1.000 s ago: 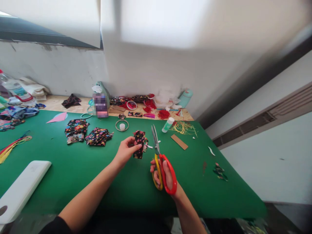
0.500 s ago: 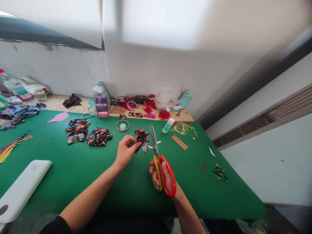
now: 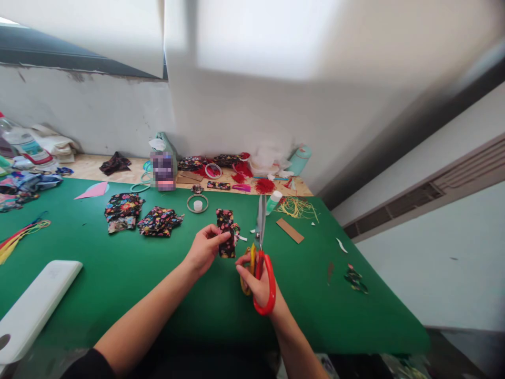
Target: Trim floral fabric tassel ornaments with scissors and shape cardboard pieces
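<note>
My left hand (image 3: 205,246) pinches a dark floral fabric strip (image 3: 226,221) between thumb and fingers, holding it upright above the green table. Small scraps (image 3: 237,231) lie just right of the strip. Scissors (image 3: 261,221) with one red and one yellow handle hang on my right hand (image 3: 255,279), their blades closed and pointing away from me. The right thumb and fingertips reach toward the lower end of the strip, without touching it.
Two floral fabric stacks (image 3: 161,221) (image 3: 123,210) lie left on the green table (image 3: 158,273). Behind are a ring (image 3: 187,204), a glue stick (image 3: 273,202) and yellow strings (image 3: 298,207). Right of the scissors is a brown strip (image 3: 290,230). A white object (image 3: 43,297) sits front left.
The fabric strip has turned upright and shows its flat face. The scissor blades have closed and shifted right, and my right thumb has come out of the red handle toward the strip.
</note>
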